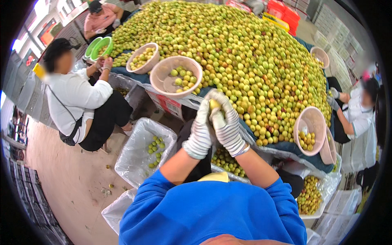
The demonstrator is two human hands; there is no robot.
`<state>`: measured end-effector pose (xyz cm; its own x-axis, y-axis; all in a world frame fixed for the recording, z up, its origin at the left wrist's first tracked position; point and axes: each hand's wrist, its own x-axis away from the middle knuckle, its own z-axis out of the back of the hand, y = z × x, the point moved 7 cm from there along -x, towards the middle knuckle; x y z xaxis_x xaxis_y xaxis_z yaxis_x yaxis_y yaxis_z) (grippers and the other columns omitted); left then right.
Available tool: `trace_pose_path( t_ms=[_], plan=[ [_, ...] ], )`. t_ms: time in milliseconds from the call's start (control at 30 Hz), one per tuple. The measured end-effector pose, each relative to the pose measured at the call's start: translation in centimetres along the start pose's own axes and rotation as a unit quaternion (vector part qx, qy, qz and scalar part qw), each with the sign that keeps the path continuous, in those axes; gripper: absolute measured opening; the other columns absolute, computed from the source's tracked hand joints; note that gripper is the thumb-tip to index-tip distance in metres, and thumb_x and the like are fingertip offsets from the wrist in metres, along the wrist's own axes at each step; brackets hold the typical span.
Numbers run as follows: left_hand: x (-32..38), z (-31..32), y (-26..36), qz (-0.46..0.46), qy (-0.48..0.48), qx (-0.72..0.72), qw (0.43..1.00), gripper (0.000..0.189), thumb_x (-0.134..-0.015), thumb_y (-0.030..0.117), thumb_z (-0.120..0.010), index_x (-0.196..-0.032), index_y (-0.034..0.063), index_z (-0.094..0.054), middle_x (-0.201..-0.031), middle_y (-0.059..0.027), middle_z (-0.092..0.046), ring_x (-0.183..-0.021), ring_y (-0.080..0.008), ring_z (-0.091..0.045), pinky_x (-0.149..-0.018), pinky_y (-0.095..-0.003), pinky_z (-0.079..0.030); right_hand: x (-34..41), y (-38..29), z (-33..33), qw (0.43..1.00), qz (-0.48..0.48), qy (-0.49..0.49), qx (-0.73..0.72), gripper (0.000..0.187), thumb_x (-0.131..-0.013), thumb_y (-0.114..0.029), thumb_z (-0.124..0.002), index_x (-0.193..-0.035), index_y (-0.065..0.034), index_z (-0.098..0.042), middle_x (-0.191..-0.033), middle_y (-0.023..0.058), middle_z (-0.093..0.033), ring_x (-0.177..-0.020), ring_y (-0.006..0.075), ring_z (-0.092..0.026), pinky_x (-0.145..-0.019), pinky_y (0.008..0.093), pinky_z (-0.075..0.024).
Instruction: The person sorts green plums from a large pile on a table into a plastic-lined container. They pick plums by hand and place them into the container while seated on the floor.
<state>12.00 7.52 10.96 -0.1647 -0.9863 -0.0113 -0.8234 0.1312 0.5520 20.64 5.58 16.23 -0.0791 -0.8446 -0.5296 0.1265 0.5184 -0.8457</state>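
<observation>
My left hand (200,131) and my right hand (225,124), both in striped white knit gloves, meet in front of me around a yellow-green fruit (215,104). It shows between the fingertips of the two hands; what lies lower between the palms is hidden. Beyond them spreads a large heap of green and yellow plum-like fruit (245,76) on a dark blue cloth. A pink plastic basin (156,75) with some green fruit stands at the heap's edge, left of my hands. Under my right forearm, more fruit (229,163) lies in a lined crate.
At left is a plastic-lined crate (125,153) with green fruit. Another lined crate (320,208) of fruit stands at lower right. Pink basins (320,118) rest on the right edge. Co-workers sit at left (76,95), upper left (102,20) and right (361,113).
</observation>
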Motion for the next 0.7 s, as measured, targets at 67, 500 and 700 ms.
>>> trace_pose_path(
  t_ms=[67, 500, 700],
  plan=[
    [-2.0, 1.0, -2.7, 0.044, -0.044, 0.155, 0.986, 0.049, -0.101, 0.042, -0.050, -0.135, 0.0061, -0.052, -0.132, -0.0072, -0.056, -0.121, -0.0213, -0.053, -0.108, -0.0330, -0.039, -1.0, -1.7, -1.1, 0.975, 0.144, -0.013, 0.167, 0.034, -0.087, -0.016, -0.059, -0.120, -0.0088, -0.064, -0.104, 0.0154, -0.064, -0.099, 0.0349, -0.061, -0.100, 0.0460, -0.0437],
    [-5.9, 5.8, -1.4, 0.002, 0.108, 0.115, 0.987, 0.043, -0.100, 0.043, -0.051, -0.125, 0.0086, -0.056, -0.116, -0.0070, -0.062, -0.098, -0.0196, -0.061, -0.088, -0.0356, -0.054, -2.3, 0.5, -0.5, 0.916, 0.154, -0.101, 0.356, 0.041, -0.087, -0.026, -0.062, -0.127, -0.0142, -0.061, -0.124, 0.0147, -0.059, -0.111, 0.0343, -0.057, -0.101, 0.0510, -0.0384],
    [-14.1, 11.4, 8.1, 0.007, 0.191, -0.052, 0.980, 0.044, -0.096, 0.044, -0.053, -0.124, 0.0092, -0.057, -0.119, -0.0085, -0.062, -0.100, -0.0234, -0.063, -0.094, -0.0453, -0.053, 4.0, 9.9, 17.1, 0.947, -0.030, 0.090, 0.308, 0.027, -0.096, -0.013, -0.054, -0.121, -0.0073, -0.063, -0.117, 0.0200, -0.061, -0.108, 0.0378, -0.058, -0.096, 0.0432, -0.0456]
  ],
)
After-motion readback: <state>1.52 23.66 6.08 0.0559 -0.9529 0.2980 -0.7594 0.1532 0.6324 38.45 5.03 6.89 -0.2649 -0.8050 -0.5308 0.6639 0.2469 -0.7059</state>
